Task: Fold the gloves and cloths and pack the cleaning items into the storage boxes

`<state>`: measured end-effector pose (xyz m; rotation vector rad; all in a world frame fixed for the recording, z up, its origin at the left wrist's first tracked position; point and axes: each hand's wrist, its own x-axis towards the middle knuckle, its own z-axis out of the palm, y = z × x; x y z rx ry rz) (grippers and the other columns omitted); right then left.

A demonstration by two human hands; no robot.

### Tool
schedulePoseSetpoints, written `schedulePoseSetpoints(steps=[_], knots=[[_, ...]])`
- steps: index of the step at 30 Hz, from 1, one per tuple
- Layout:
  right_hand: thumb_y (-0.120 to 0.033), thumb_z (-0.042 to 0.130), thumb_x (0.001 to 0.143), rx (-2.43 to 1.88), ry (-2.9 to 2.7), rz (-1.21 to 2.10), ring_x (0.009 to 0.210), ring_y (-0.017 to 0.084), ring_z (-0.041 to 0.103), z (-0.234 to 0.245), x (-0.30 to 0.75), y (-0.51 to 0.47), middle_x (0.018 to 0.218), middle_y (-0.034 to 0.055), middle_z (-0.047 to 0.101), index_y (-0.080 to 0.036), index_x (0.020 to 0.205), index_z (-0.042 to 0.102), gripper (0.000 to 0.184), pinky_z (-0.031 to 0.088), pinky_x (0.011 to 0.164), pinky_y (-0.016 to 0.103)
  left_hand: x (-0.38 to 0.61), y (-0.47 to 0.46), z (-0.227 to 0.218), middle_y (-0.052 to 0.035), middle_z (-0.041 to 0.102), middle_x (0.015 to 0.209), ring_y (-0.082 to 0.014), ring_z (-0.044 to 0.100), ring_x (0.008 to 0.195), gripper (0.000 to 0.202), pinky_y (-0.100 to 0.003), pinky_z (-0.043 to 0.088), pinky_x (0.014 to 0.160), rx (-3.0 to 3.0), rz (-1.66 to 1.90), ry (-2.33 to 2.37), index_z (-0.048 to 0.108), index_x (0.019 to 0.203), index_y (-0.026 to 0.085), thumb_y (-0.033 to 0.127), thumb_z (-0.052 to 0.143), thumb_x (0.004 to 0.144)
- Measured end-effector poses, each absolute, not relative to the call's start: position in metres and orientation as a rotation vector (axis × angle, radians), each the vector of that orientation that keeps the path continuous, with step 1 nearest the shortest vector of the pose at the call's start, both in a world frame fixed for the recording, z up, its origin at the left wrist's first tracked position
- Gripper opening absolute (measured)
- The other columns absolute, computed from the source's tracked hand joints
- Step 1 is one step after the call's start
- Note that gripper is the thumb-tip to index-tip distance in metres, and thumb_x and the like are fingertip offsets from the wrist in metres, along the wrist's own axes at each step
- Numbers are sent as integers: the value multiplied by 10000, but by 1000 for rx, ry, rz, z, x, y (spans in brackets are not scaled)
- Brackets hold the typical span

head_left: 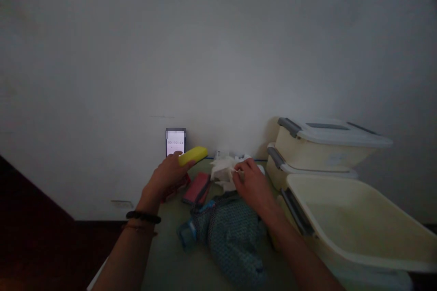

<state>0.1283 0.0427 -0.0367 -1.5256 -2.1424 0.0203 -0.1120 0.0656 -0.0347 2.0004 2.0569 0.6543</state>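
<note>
Teal knit bundle [232, 232] slumped toward the near edge of the table [164, 254]; open cream bin [341, 195] along its right edge. Pink pad [198, 186] lies beyond the bundle. Right hand [251, 184]: fingertips pinched on crumpled white tissue [222, 170], near far edge. Left hand [170, 170]: fingers closed round yellow block [195, 155], raised near far left corner. Phone [175, 138] upright behind, by the wall.

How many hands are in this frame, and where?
2: the left hand, left of center, holds a yellow block before the phone; the right hand, right of center, touches white papery material. No other hands show.
</note>
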Motion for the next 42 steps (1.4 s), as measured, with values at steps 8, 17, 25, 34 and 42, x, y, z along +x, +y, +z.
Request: schedulePoseSetpoints(steps=[8, 17, 25, 34, 42], knots=[[-207, 510, 791, -1610, -2074, 86, 742, 225, 587, -53, 133, 35, 726, 59, 597, -184, 762, 531, 43, 434, 680, 317, -120, 61, -42, -187, 532, 1306, -342, 559, 1117, 723, -434, 440, 914, 2040, 328, 1974, 468, 1301, 173, 422, 645, 646], [-301, 442, 882, -1476, -1899, 122, 1039, 262, 531, -85, 137, 31, 1088, 152, 581, -126, 1134, 464, 308, 415, 902, 399, -119, 54, -39, -166, 503, 1344, -309, 520, 1182, 945, -393, 435, 934, 2019, 228, 1826, 260, 1434, 203, 258, 666, 583], [-219, 374, 882, -1241, -1762, 92, 1043, 258, 487, -73, 137, 33, 1047, 128, 536, -156, 1160, 489, 307, 415, 908, 438, -121, 56, -34, -175, 675, 1052, -302, 658, 929, 964, -363, 496, 758, 1868, 211, 1830, 194, 1440, 118, 624, 534, 693], [-204, 484, 845, -1050, -1697, 155, 847, 186, 587, -16, 124, 47, 942, 61, 630, -187, 999, 596, 191, 461, 796, 321, -137, 59, -45, -221, 588, 1213, -292, 670, 913, 935, -351, 525, 714, 1792, 256, 1790, 271, 1405, 106, 588, 577, 664], [-355, 512, 870, -1013, -1542, 509, 748, 166, 639, -7, 131, 40, 880, 48, 685, -193, 1079, 534, 265, 488, 652, 276, -132, 61, -44, -202, 455, 1389, -299, 547, 1163, 866, -372, 482, 878, 1810, 350, 1723, 292, 1388, 137, 500, 615, 672]])
